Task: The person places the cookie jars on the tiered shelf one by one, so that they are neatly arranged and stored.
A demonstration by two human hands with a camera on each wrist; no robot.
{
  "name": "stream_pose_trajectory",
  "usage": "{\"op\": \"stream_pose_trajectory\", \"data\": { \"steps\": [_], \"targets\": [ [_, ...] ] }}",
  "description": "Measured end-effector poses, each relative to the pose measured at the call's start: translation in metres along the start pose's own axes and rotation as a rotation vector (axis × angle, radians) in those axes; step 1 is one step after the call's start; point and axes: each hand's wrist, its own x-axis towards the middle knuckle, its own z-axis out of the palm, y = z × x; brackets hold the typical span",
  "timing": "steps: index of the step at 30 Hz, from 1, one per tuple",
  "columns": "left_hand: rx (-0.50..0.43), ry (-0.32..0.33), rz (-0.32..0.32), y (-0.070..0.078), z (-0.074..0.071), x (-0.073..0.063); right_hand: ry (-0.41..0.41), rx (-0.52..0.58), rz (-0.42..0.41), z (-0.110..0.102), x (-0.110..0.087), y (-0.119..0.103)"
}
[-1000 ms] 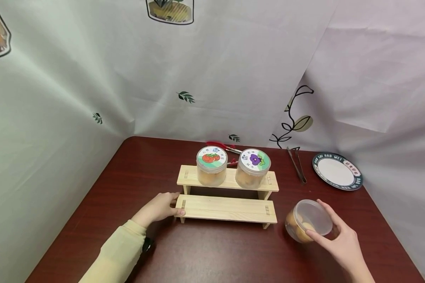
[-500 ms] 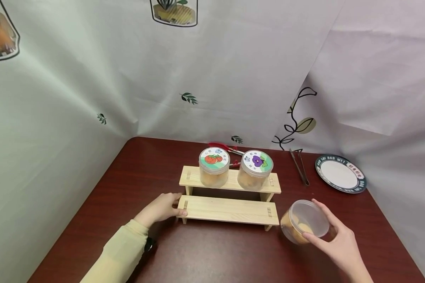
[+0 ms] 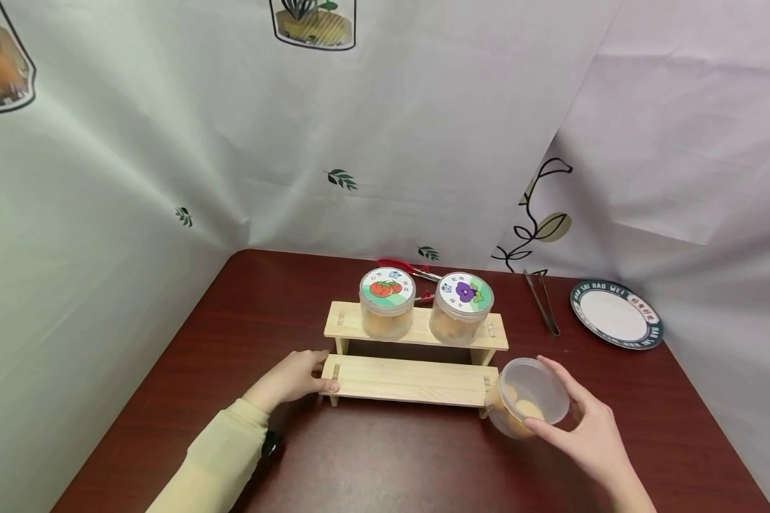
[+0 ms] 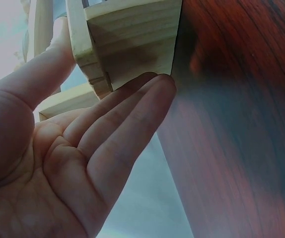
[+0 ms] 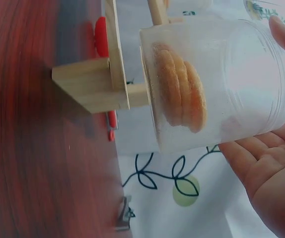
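Note:
My right hand (image 3: 584, 427) grips a clear plastic jar (image 3: 534, 392) near its rim, thumb on the near side and fingers on the far side. The jar has no lid, leans toward me and overlaps the right end of the wooden two-step stand (image 3: 417, 380) in the head view. Several round yellow-brown biscuits (image 5: 179, 91) lie stacked at its bottom. At the other end of the stand, my left hand (image 3: 291, 380) holds the lower step, its thumb on the board and its fingers (image 4: 127, 124) against the end leg. Two lidded jars, one with a tomato label (image 3: 387, 303) and one with a purple flower label (image 3: 462, 308), stand on the upper step.
Behind the stand lie red-handled utensils (image 3: 398, 266), partly hidden by the jars. Metal tongs (image 3: 542, 303) and a white plate with a dark green rim (image 3: 616, 313) rest at the back right. Printed white cloth surrounds the dark red table (image 3: 385, 467).
My right hand has carried the open jar leftward, from beside the stand to over the lower step's right end. My left hand stays at the left end.

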Motion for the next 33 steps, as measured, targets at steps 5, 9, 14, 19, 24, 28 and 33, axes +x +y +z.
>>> {"op": "stream_pose_trajectory", "data": {
  "steps": [5, 9, 14, 19, 24, 28, 33],
  "targets": [
    [0.002, -0.001, 0.002, -0.001, 0.000, -0.001, -0.018, 0.000, -0.001, 0.009, 0.004, -0.001],
    [-0.005, 0.002, -0.006, -0.002, 0.001, -0.001, -0.028, 0.002, -0.043, 0.015, 0.008, -0.006],
    [-0.016, 0.004, -0.010, -0.002, 0.002, 0.000, -0.051, 0.010, -0.081, 0.023, 0.013, -0.011],
    [-0.014, 0.005, -0.011, -0.002, 0.001, 0.000, -0.059, 0.054, -0.113, 0.032, 0.019, -0.016],
    [-0.016, -0.001, -0.008, -0.002, 0.001, 0.001, -0.076, 0.126, -0.141, 0.044, 0.023, -0.019],
    [-0.015, 0.004, 0.000, -0.003, 0.001, 0.001, -0.121, 0.190, -0.146, 0.053, 0.026, -0.022],
    [-0.019, 0.003, 0.000, -0.003, 0.001, 0.001, -0.189, 0.257, -0.153, 0.062, 0.032, -0.028]
  ]
}}
